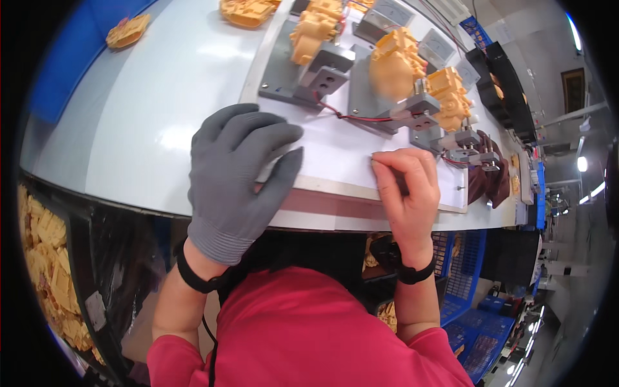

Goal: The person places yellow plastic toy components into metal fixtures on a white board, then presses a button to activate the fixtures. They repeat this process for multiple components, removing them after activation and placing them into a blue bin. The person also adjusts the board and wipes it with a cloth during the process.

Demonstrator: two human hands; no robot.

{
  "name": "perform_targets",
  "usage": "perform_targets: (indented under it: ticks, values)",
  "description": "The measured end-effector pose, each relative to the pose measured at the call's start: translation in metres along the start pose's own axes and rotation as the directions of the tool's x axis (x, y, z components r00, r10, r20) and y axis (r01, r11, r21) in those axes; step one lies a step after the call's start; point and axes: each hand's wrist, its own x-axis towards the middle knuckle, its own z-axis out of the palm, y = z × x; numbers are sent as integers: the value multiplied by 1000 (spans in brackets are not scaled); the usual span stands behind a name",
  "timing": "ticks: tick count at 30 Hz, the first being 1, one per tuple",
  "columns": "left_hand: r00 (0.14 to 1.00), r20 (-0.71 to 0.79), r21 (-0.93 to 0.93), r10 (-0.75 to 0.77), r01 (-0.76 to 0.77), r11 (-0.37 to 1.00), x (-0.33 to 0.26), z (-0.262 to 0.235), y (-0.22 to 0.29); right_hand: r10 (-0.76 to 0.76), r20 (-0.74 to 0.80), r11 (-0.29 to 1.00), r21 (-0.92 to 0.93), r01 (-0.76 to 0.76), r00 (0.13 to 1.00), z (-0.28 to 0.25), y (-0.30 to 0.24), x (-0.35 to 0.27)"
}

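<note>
gloved left hand (235,174) lies flat, fingers spread, on the white board (335,151) near its front edge; bare right hand (406,190) is curled, fingertips pinched, at that edge.

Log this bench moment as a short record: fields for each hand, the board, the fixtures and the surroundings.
left hand: grey glove, palm down, fingers spread on the white board
right hand: bare, fingertips pinched at the board; whatever they hold is too small to tell
white board: lies flat on the pale table
grey fixtures: carry yellow plastic parts, red wire between them
bin: at left below the table, holds more yellow parts
</note>
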Motion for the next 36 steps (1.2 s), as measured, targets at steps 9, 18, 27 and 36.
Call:
perform_targets:
  ticks: [9,18,27,36]
  values:
    - [997,-8,-22,-82,81,996,8,6,1,-26,-16,999,-36,25,1000,0,2,1]
    - [997,-40,-4,-67,67,998,7,10,0,-39,-25,999,-39,38,999,1,1,1]
    - [995,-67,26,-69,71,997,8,12,2,-70,-51,997,-34,69,996,2,3,1]
    - [994,-79,12,-78,80,997,6,13,2,-31,-58,999,8,32,998,1,3,-2]
